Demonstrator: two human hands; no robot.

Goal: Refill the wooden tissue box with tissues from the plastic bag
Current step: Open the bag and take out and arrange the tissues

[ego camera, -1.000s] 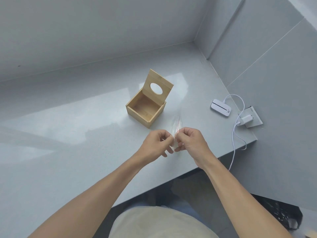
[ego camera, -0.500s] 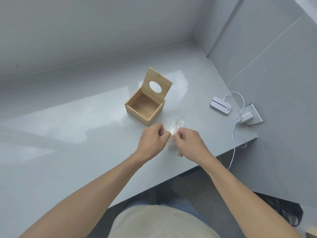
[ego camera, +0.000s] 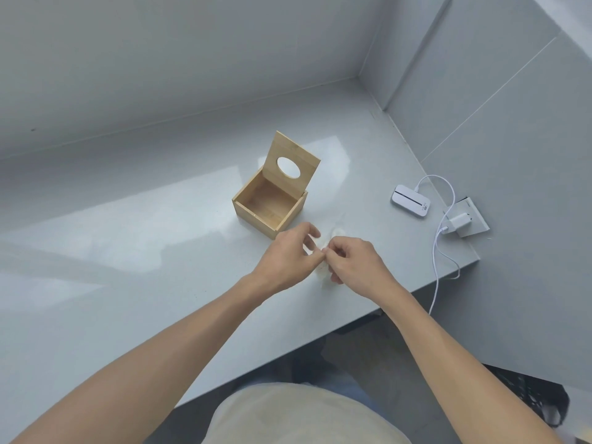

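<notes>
Head view was filled by a grey countertop (ego camera: 128, 251), on which the wooden tissue box (ego camera: 270, 206) stood at about twelve o'clock from the hands, its holed lid (ego camera: 293, 163) raised and its inside bare. Between the hands, just short of the box, the clear plastic bag (ego camera: 323, 243) was held. The left hand (ego camera: 288, 254) and the right hand (ego camera: 355, 261) were pinched on it, fingertips nearly meeting. For a clean opening, the two lips would best be gripped close to the seal and drawn evenly apart, so that the tissues were not spilled.
</notes>
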